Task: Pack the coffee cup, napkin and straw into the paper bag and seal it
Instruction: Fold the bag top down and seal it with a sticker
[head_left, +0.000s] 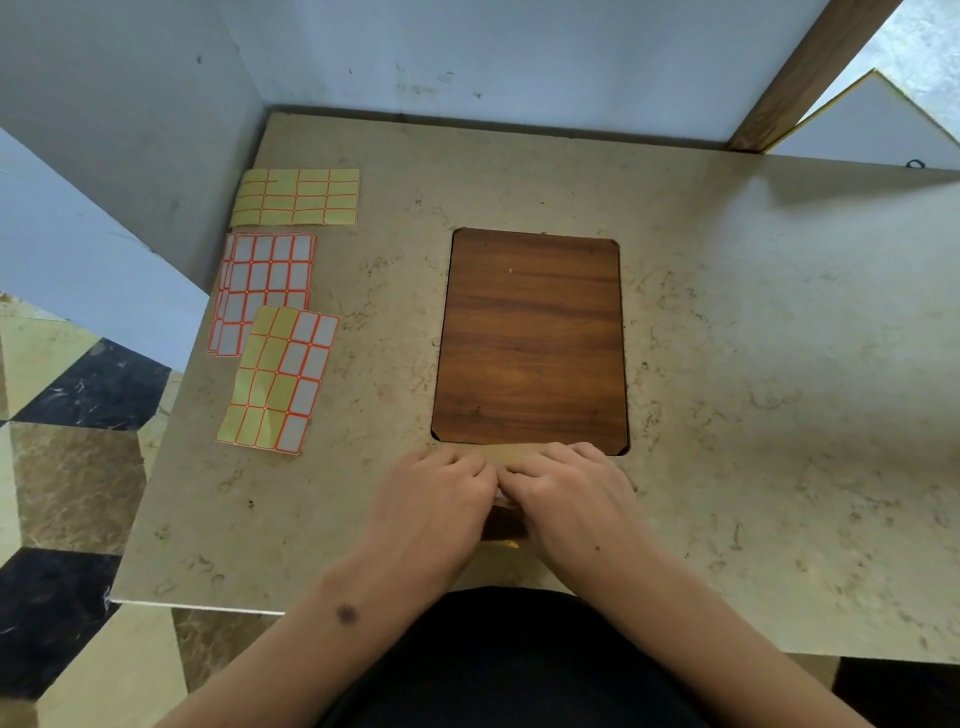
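1 head-worn view — looking steeply down, close over the table (727, 312).

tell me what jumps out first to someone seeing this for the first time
The dark wood-grain rectangular panel set in the middle of the beige stone tabletop draws the eye first. Left of it lie three sheets of orange-bordered sticker labels. At the near edge, the left hand and right hand press together on a tan paper fold.

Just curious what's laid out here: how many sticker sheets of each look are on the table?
All-yellow sheet: 1
White-label sheets, a stack; count under the top one unclear: at least 1
Mixed yellow-and-white sheet: 1
Total: at least 3
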